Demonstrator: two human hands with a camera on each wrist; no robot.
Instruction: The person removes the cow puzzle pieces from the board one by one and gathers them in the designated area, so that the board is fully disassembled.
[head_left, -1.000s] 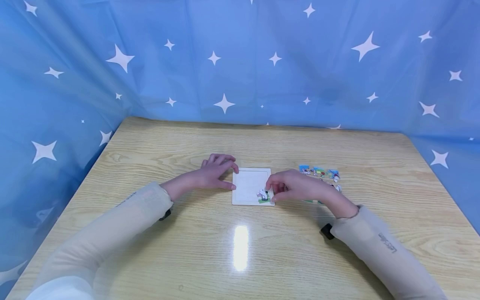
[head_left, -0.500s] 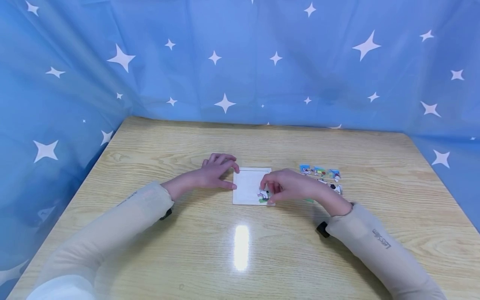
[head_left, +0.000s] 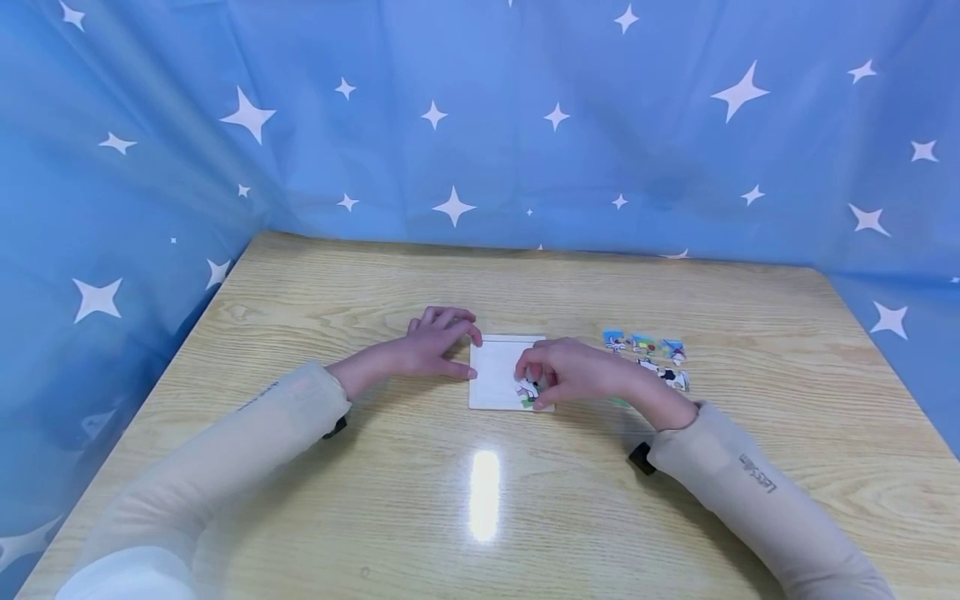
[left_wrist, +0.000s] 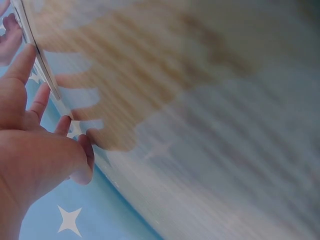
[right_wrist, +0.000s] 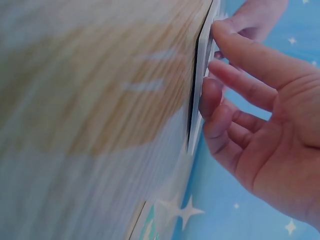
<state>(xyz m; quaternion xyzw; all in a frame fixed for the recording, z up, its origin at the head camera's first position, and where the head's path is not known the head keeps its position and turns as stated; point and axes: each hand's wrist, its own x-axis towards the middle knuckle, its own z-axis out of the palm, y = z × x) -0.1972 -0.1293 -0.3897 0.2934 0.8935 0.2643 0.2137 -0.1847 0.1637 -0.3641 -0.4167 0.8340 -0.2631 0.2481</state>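
In the head view a white square puzzle tray (head_left: 497,375) lies flat on the table. A puzzle piece with a white animal and green ground (head_left: 527,390) sits in its near right corner. My left hand (head_left: 438,346) is at the tray's left edge, thumb and index fingertip touching it, other fingers spread beyond. My right hand (head_left: 573,371) reaches over the near right corner, thumb and curved index on either side of the piece, partly covering it. In the right wrist view the thumb and index (right_wrist: 260,57) meet the tray (right_wrist: 200,75), the other fingers curled.
Several loose puzzle pieces (head_left: 642,343) lie right of the tray, some partly behind the right forearm. The wooden table (head_left: 360,492) reaches back to a blue curtain with white stars (head_left: 495,150). A bright reflection (head_left: 484,496) shows in front of the tray.
My right hand has slid slightly left over the tray's near right corner, its fingers now around the piece there. My left hand stays at the left edge.
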